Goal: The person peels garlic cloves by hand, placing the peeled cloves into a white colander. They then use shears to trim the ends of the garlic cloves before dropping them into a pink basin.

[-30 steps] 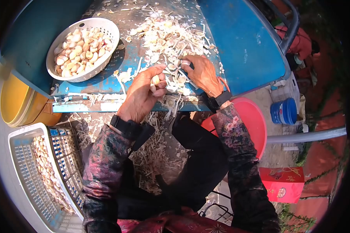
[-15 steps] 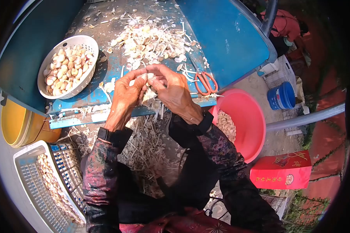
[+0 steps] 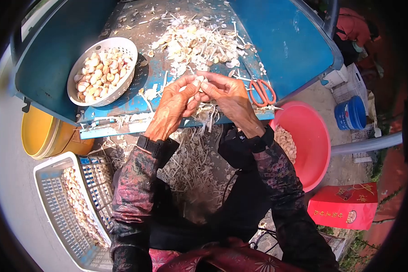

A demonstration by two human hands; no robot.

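Above the near edge of a blue worktop (image 3: 145, 119), my left hand (image 3: 176, 99) and my right hand (image 3: 227, 96) meet with fingertips closed on a whitish garlic clove (image 3: 201, 80). The fingers cover most of it. Just beyond my hands is a heap of garlic skins and dry stalks (image 3: 197, 43). Scissors with orange handles (image 3: 262, 93) rest to the right of my right hand. On the left of the worktop, a white perforated basket (image 3: 132, 68) holds many garlic cloves (image 3: 99, 75).
A pink basin (image 3: 315, 145) with cloves sits at right, beside a red box (image 3: 344, 206). At left are a yellow bucket (image 3: 36, 133) and a grey crate (image 3: 54, 213) with more cloves. Stalk scraps (image 3: 190, 167) litter the ground. A person in red (image 3: 352, 27) bends over at upper right.
The whole scene has shifted rightward in view as the head turned. My hands stay together at the clove, with the fingers slightly rearranged.
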